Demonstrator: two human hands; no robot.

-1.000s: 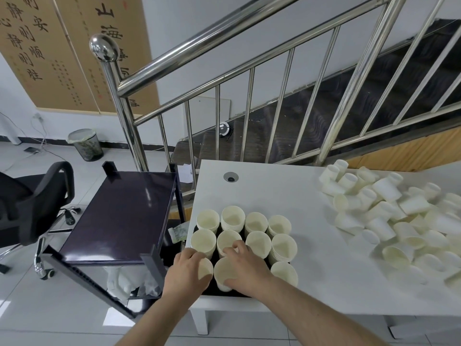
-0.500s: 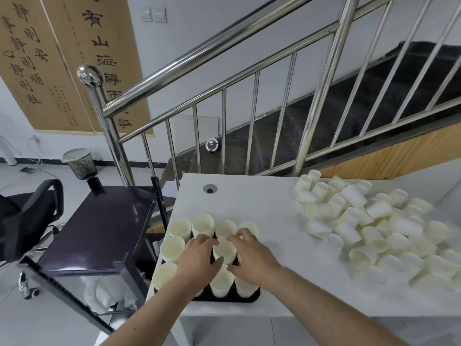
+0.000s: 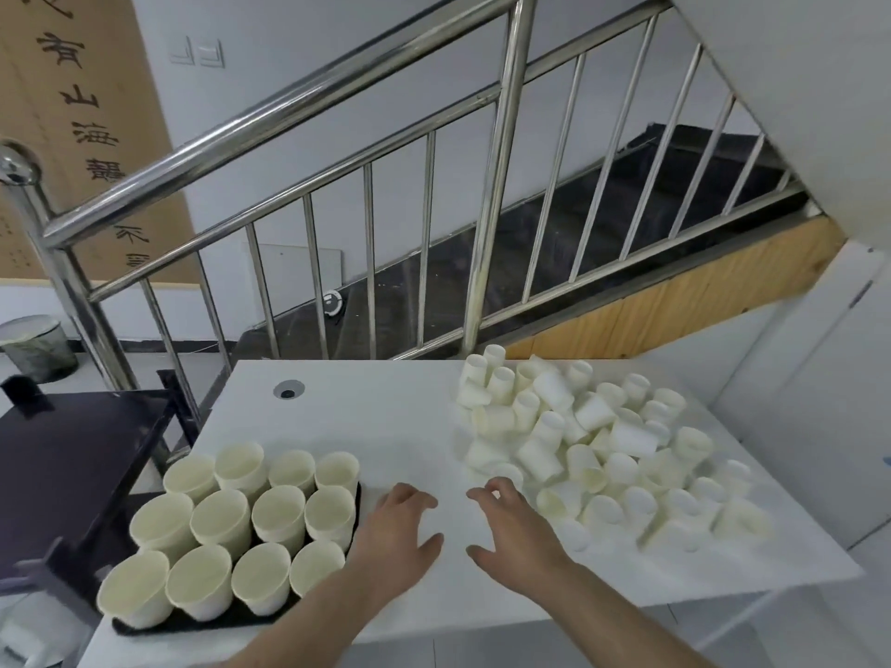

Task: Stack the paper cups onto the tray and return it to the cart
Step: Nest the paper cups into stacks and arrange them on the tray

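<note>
Both hands hover empty over the bare middle of the table's front half: the left hand (image 3: 393,532) with fingers loosely spread just beside the tray's right edge, the right hand (image 3: 518,527) likewise spread, its fingertips near the closest cups of the loose pile.

Going left to right: the dark cart (image 3: 72,455) stands against the table's left edge. The black tray (image 3: 231,617) sits at the table's front-left corner, carrying upright stacks of paper cups (image 3: 250,518) in a tight grid, rims touching or nearly so. Over the table's right half lies the loose pile of paper cups (image 3: 598,436), most tipped on their sides, a few upright near the back edge.

These cups look light and thin-walled, so I judge they crush under a hard squeeze and scatter at a nudge; a gentle hold around the wall just below the stiffer rolled rim seems best. The loaded tray is probably top-heavy and its stacks free to slide; taking it level by two opposite edges would be safest.
</note>
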